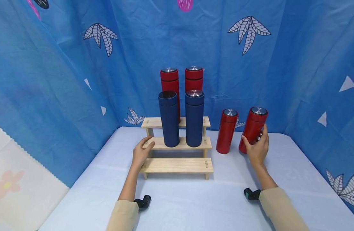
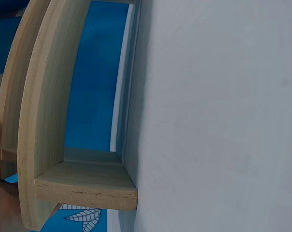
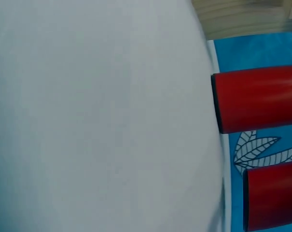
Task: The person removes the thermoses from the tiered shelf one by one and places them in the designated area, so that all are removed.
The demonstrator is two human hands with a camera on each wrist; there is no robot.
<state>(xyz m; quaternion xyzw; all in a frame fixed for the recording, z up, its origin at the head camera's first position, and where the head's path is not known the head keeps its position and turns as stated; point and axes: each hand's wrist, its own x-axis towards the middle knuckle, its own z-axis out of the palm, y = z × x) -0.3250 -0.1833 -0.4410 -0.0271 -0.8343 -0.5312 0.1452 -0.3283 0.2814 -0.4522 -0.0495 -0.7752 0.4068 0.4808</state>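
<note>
Presently four flasks stand on the rack (image 1: 177,165); two remain on the table (image 1: 194,205). Right hand (image 1: 257,149) grasps the tilted red flask (image 1: 253,128); left hand (image 1: 140,154), fingers relaxed, steadies the rack.

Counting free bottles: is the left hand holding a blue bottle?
No, the left hand rests on the wooden shelf, apart from the blue bottles.

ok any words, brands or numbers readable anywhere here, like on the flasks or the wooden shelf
None can be read.
The red flask gripped by the right hand is plain, as are the other flasks.
The wooden stepped shelf touched by the left hand is bare.
The blue curtain shows only leaf patterns.
</note>
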